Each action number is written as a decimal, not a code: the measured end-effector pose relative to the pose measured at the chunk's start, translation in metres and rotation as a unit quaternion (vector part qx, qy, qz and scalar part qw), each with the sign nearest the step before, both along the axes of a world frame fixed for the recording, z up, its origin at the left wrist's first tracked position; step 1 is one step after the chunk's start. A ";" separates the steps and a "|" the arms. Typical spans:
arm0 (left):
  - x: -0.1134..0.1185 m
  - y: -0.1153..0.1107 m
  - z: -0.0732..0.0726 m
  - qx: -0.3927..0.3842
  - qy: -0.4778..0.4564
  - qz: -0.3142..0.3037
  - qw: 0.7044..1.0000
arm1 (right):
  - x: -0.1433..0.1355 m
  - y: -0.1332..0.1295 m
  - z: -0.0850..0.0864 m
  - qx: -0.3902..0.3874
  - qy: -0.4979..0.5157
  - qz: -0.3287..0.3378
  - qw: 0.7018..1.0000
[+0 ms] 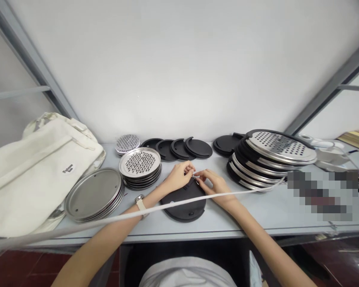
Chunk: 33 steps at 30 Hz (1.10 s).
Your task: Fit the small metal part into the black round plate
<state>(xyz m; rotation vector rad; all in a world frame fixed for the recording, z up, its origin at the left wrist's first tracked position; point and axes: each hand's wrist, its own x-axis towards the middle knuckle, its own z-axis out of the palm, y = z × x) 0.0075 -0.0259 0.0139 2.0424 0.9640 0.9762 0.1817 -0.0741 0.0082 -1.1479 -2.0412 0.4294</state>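
A round black plate lies on the table in front of me, with both hands over its far edge. My left hand has its fingers closed together near a small shiny metal piece. My right hand meets it from the other side, thumb and forefinger pinched at the same metal piece. The fingers hide most of that piece. On my left wrist is a watch with a pale strap.
Left are a white bag, flat metal discs and grater discs. Black discs line the wall. A tall stack of perforated discs stands right. A white cord crosses the view before my forearms.
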 end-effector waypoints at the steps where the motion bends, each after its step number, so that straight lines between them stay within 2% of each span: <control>1: 0.000 0.000 0.000 0.000 -0.001 -0.004 1.000 | 0.000 0.000 0.001 0.001 -0.001 0.002 1.000; 11: 0.000 0.000 0.002 0.002 -0.023 -0.024 0.999 | -0.001 0.001 -0.005 0.031 -0.015 -0.011 0.999; 21: 0.000 0.000 0.001 0.027 -0.028 -0.031 0.999 | 0.000 0.002 -0.007 0.034 -0.014 -0.005 0.999; 33: -0.001 0.001 -0.001 0.022 -0.004 -0.029 0.999 | 0.002 0.003 -0.009 0.027 -0.008 0.005 1.000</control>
